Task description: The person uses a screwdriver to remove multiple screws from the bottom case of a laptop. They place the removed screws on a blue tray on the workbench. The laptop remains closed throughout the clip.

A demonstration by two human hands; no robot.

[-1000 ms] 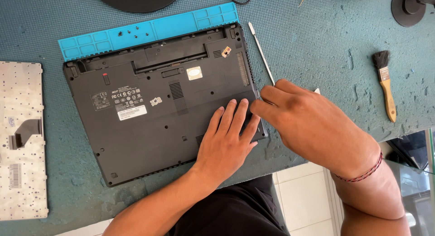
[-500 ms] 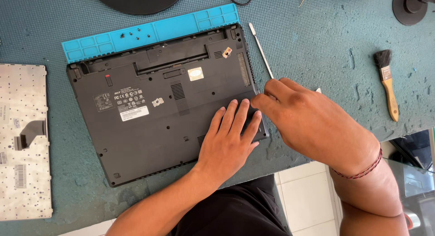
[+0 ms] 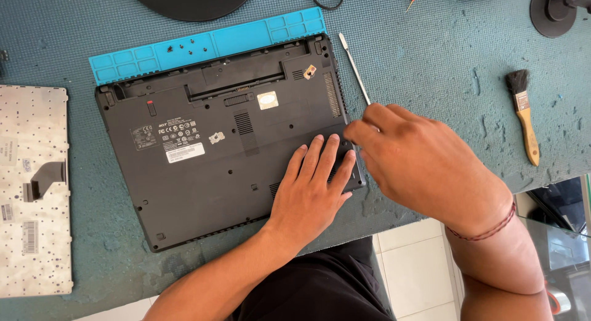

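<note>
A black laptop (image 3: 203,161) lies upside down on the teal mat, its base facing up. My left hand (image 3: 311,188) rests flat on the base near the front right corner, fingers spread and holding nothing. My right hand (image 3: 425,167) comes in from the right, with its fingertips bunched against the laptop's right edge. A thin metal pry tool (image 3: 354,65) lies along that edge, and its lower end disappears under my right fingers. Whether those fingers grip it is hidden.
A blue screw tray (image 3: 203,44) with a few small screws lies behind the laptop. At the left lies a detached keyboard (image 3: 34,191), back side up. A wooden-handled brush (image 3: 526,114) lies at the right. A black round stand base (image 3: 191,0), a cable and a red tool are at the back.
My right fingertips have shifted slightly up along the laptop's right edge. The left hand stays flat on the base.
</note>
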